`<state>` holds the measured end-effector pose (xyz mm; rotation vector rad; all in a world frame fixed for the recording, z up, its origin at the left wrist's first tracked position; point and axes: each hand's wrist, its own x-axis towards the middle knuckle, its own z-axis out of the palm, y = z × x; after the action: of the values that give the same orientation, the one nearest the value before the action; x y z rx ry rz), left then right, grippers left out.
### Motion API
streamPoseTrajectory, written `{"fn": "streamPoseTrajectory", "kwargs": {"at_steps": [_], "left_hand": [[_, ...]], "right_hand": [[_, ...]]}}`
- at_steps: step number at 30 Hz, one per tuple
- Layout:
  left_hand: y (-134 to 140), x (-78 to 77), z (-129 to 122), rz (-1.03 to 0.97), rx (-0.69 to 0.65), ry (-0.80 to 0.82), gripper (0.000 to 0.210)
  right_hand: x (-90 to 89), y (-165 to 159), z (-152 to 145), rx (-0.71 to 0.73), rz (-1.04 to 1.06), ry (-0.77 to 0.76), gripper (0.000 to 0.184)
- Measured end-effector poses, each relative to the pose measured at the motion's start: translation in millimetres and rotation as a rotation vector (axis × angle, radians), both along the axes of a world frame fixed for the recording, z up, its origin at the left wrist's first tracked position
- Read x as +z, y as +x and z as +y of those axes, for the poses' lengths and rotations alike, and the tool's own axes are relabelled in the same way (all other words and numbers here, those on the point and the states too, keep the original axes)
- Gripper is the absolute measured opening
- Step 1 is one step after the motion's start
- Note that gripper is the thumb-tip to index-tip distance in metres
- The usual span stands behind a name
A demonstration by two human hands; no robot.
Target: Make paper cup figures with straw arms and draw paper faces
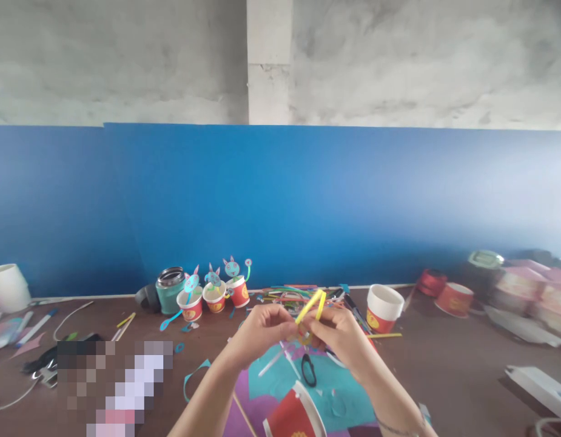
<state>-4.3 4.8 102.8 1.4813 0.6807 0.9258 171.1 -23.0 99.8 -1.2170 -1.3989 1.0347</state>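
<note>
A bent yellow strip (309, 307) rises in a narrow peak between my two hands. My left hand (267, 335) pinches its left side with thumb and fingers. On the other side, my right hand (338, 332) grips it with curled fingers close to the left ones. Whether the strip is paper or a fuzzy stem, I cannot tell. Below my hands, scissors (309, 370) with black handles lie over a sheet of teal paper (348, 391); their blades are partly hidden. A red and white paper cup (292, 416) lies tilted between my forearms, cut off by the bottom edge.
Three cups with blue paper animal figures (214, 298) stand by the blue partition (262, 206), beside a teal thermos (170, 291). Coloured strips (284, 294) are heaped behind my hands. Stacked paper cups (384, 308) stand to the right; a white box (541, 388) lies at far right.
</note>
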Motion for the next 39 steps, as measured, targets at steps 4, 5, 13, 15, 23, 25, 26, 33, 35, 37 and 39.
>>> {"fn": "streamPoseTrajectory", "kwargs": {"at_steps": [4,5,13,15,23,25,26,33,35,37,39], "left_hand": [[6,-1.0,-2,-0.020,0.038,-0.038,0.034],[7,-1.2,-3,-0.033,0.045,-0.031,0.034],[11,-6.4,-1,-0.050,0.084,0.003,0.036],[11,-5.9,-1,-0.043,0.088,-0.024,0.037],[12,-6.8,-2,-0.019,0.105,-0.047,0.039],[12,-7.8,-2,-0.010,0.112,-0.058,0.040],[12,-7.9,-2,-0.003,0.111,-0.069,0.040],[8,-6.3,-3,0.122,-0.106,-0.106,0.036],[14,-9.9,-4,0.080,-0.029,-0.085,0.035],[21,-15.4,-5,0.031,0.036,-0.056,0.035],[28,-21.2,-6,0.022,0.101,0.016,0.034]], "right_hand": [[-1.4,0,-1,0.049,-0.015,0.023,0.030],[-1.1,0,-1,0.050,-0.011,0.019,0.031],[0.4,-4,-3,0.053,0.033,-0.027,0.031],[-1.0,-5,-2,0.026,0.031,-0.018,0.029],[-1.2,-7,-1,0.064,0.053,-0.054,0.032],[-0.1,-6,-2,0.078,0.066,-0.059,0.032],[0.3,-5,-2,0.068,0.063,-0.049,0.032],[-0.1,2,1,-0.038,0.044,0.047,0.031],[-0.7,2,2,-0.071,0.041,0.044,0.032],[-0.8,1,3,-0.112,0.045,0.035,0.034],[-0.1,1,3,-0.136,0.065,0.017,0.036]]}}
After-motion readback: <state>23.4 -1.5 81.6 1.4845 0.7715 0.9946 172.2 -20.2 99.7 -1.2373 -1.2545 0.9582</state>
